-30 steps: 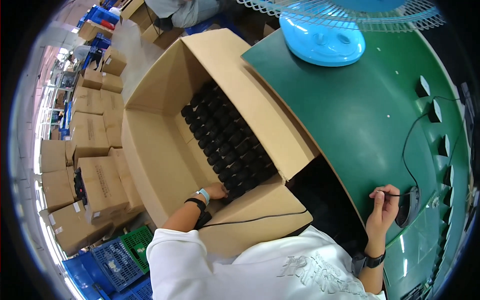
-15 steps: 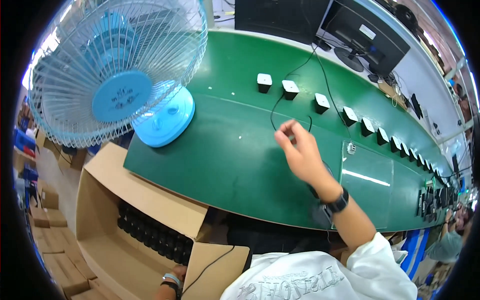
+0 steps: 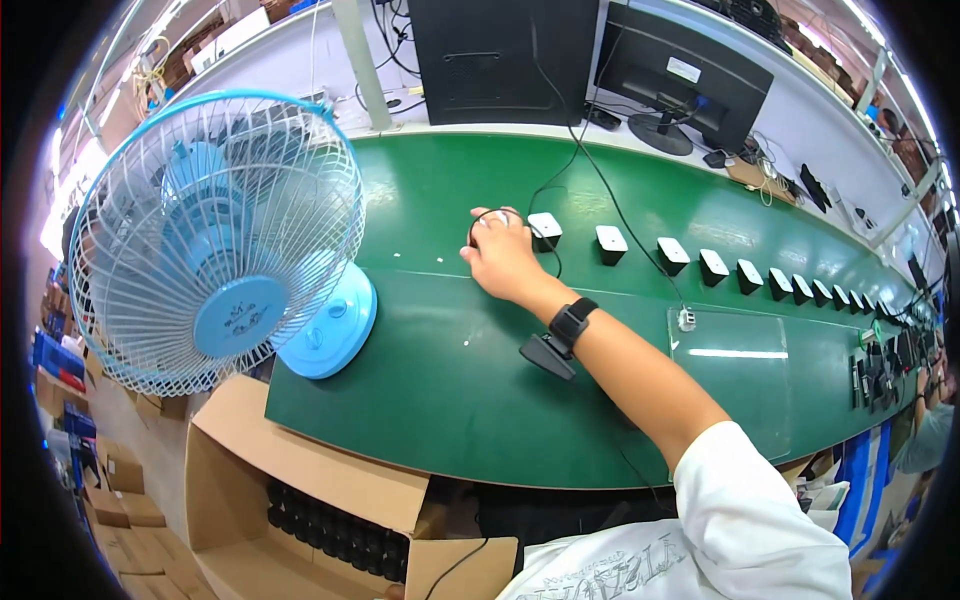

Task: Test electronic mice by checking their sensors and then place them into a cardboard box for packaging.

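My right hand [image 3: 502, 262] reaches across the green table, its fingers closed around a small black box with a white top [image 3: 503, 215], mostly hidden by the hand. A black cable [image 3: 558, 262] loops over the fingers. Just right of the hand stands another white-topped black box [image 3: 545, 230], the near end of a row of several alike. By my right wrist, below the black wristband [image 3: 571, 322], is a dark wedge-shaped device [image 3: 547, 356]. Only a sliver of my left hand [image 3: 396, 592] shows at the lower edge, beside an open carton [image 3: 330, 455] holding several black pieces.
A blue fan [image 3: 240, 315] stands at the table's left end. Behind the table are a black cabinet [image 3: 500, 60] and a monitor [image 3: 690, 75]. A clear sheet [image 3: 730, 385] lies to the right, with a small white plug [image 3: 686, 319] at its corner. Another person works far right.
My right hand has moved forward and left to the first box in the row and closed on it. My left hand has almost left the lower edge as the view tilted up.
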### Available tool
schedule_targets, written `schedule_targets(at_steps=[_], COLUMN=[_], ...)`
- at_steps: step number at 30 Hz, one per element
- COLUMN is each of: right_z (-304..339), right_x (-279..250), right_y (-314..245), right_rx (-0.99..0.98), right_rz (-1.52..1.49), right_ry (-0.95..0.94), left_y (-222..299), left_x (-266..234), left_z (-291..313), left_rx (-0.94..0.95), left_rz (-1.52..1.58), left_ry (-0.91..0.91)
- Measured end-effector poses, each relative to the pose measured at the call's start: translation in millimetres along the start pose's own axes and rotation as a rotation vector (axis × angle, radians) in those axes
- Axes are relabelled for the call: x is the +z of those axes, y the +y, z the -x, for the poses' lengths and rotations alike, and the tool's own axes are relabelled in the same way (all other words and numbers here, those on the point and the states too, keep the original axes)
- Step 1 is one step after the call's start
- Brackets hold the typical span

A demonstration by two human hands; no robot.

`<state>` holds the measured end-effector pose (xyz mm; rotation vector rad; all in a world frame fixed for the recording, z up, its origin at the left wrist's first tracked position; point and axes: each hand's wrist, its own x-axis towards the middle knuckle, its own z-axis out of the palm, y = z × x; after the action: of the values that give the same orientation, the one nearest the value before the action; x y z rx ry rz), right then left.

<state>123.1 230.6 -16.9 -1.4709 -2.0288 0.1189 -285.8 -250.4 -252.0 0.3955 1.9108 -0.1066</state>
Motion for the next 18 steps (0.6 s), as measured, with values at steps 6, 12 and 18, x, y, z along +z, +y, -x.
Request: schedule_targets(at_steps=[6, 12, 18], right_z=[-4, -11, -24], right_x=[3, 11, 16], right_y=[8, 16, 16], right_rx=[0.015, 0.000, 0.011], right_rz=[0.093, 0.055, 0.065], right_ry=[-0.092, -0.183, -0.233], left_y=[43, 69, 89], left_x=[-14, -31, -54], left_z=[4, 20, 56], left_rx=[0.096, 0.197, 0.303], left_rz=[-0.103, -0.218, -0.392], left_ry=[0.052, 0.128, 0.222])
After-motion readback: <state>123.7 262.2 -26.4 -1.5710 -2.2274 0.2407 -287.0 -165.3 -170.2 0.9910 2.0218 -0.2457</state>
